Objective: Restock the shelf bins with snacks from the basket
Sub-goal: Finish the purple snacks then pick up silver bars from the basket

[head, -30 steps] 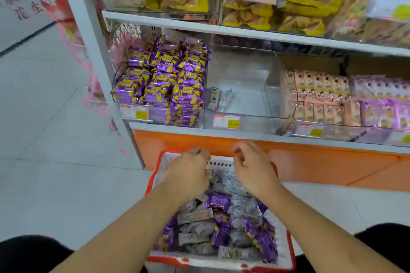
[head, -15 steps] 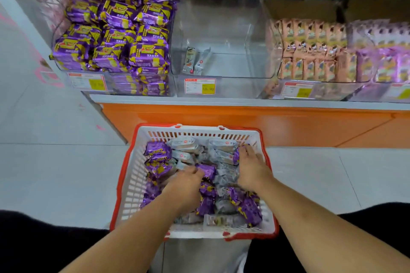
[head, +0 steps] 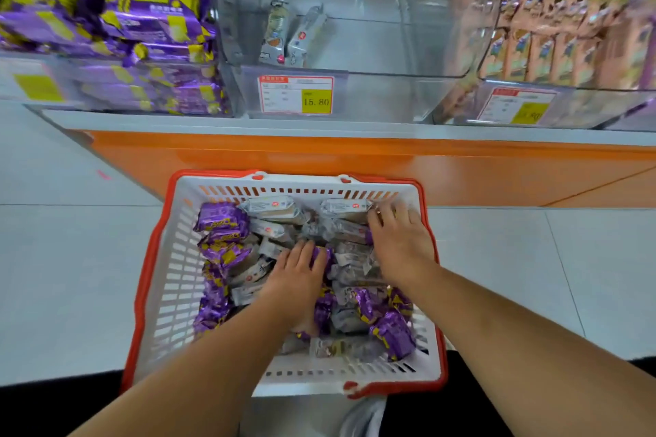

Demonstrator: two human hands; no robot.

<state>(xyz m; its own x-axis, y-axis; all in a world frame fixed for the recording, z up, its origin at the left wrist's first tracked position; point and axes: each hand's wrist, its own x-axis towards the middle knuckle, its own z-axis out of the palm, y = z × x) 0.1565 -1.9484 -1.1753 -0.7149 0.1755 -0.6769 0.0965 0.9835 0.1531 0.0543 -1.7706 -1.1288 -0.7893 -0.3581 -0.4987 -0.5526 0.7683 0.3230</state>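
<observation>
A white basket with a red rim (head: pixel 167 270) sits on the floor in front of me, filled with purple snack packs (head: pixel 222 220) and grey-white snack bars (head: pixel 271 206). My left hand (head: pixel 296 277) lies flat on the packs in the basket's middle, fingers spread. My right hand (head: pixel 399 238) rests on the grey-white bars at the far right of the basket, fingers spread forward. Above, a clear shelf bin (head: pixel 372 92) holds just two grey-white bars (head: pixel 291 35). I cannot see either hand gripping a pack.
A bin of purple packs (head: pixel 117 11) fills the left of the shelf; a bin of pink-orange boxes (head: pixel 553 42) stands on the right. An orange shelf base (head: pixel 355 160) runs behind the basket. Grey floor tiles (head: pixel 71 259) surround it. My dark trouser knees flank the basket.
My view has tilted down and closer to the basket. Both hands dropped from the basket's far rim into the snacks; the right hand has since slid toward the far right corner.
</observation>
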